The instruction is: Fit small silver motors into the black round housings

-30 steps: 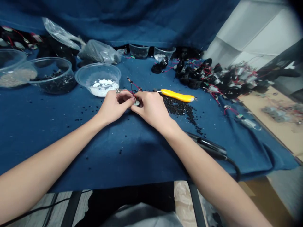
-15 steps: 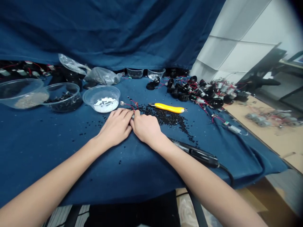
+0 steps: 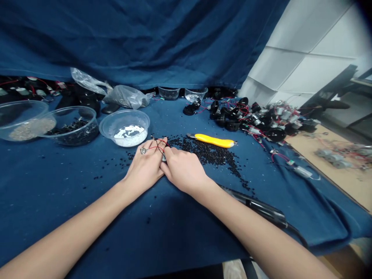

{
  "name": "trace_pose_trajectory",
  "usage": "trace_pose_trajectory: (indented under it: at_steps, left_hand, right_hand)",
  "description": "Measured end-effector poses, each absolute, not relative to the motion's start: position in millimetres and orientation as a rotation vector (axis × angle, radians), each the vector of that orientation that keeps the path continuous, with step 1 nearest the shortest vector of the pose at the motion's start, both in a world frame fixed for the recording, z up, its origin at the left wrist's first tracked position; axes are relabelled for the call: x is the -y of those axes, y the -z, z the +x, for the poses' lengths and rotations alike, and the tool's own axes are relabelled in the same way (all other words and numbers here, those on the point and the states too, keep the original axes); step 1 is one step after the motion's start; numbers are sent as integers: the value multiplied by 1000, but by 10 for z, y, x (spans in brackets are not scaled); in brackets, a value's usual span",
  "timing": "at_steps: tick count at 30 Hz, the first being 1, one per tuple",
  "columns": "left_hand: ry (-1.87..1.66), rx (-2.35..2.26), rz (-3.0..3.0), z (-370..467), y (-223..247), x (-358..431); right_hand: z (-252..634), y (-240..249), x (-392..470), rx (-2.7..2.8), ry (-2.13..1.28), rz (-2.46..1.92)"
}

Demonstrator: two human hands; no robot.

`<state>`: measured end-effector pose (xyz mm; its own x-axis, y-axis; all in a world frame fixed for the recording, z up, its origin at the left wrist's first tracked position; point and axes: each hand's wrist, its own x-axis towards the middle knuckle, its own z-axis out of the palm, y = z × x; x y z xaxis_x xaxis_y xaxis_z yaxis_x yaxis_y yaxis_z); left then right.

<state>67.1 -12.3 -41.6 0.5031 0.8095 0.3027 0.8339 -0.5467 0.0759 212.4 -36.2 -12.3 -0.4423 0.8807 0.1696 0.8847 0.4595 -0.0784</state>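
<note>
My left hand (image 3: 146, 164) and my right hand (image 3: 183, 168) meet at the middle of the blue cloth, fingers closed together around a small wired part (image 3: 163, 157), mostly hidden between them. Its thin red and black wires rise over the fingers of my left hand, and a small round metal piece (image 3: 142, 150) on a red wire lies across the back of that hand. Just beyond my right hand are scattered small black pieces (image 3: 213, 155) and a yellow-handled cutter (image 3: 214, 140).
Clear bowls stand at the left, one with white pieces (image 3: 124, 116), one with black parts (image 3: 69, 137), one with beige bits (image 3: 20, 106). A plastic bag (image 3: 128, 97) lies behind. Black housings and wired motors (image 3: 247, 116) pile up at back right. A black corded tool (image 3: 264, 211) lies under my right forearm.
The wires and the round metal piece, earlier beyond my fingers, now lie over my left hand. The whole view has shifted slightly.
</note>
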Motion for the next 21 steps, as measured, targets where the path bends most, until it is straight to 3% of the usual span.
trace_pose_trajectory:
  at_steps: [21]
  left_hand:
    - [289,1374,-2390,608,368,249]
  right_hand:
    - [1962,279,422,2322,89,-1554]
